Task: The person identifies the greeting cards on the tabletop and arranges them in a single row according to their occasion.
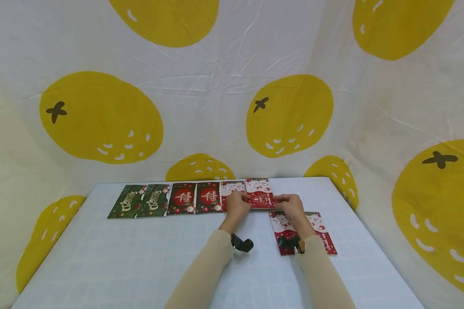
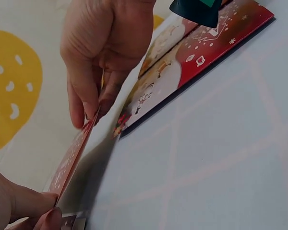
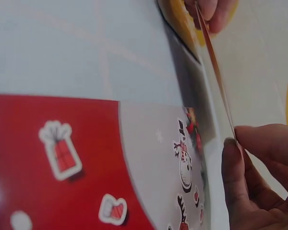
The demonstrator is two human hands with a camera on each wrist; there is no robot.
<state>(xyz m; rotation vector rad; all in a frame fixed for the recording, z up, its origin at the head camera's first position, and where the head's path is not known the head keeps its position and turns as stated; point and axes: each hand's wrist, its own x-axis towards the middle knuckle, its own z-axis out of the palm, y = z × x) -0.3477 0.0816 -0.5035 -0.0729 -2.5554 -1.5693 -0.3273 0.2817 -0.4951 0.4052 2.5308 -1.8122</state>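
A red and white Christmas card (image 1: 260, 198) is pinched by both hands at its two near corners. My left hand (image 1: 237, 207) grips the left corner, and in the left wrist view its thumb and fingers (image 2: 47, 203) close on the card's edge. At the opposite corner, my right hand (image 1: 291, 207) pinches between thumb and fingers (image 3: 235, 163). Seen nearly edge-on in the right wrist view, the held card (image 3: 216, 62) stands tilted off the table. Partly behind the left hand lies another red and white card (image 1: 232, 187).
Leftward runs a row of cards: two dark red ones (image 1: 181, 199) and two green ones (image 1: 126, 201). Under the right forearm lie two more red and white cards (image 1: 280, 225) on the pale blue table (image 1: 139, 257). A fruit-print cloth (image 1: 209, 107) hangs behind.
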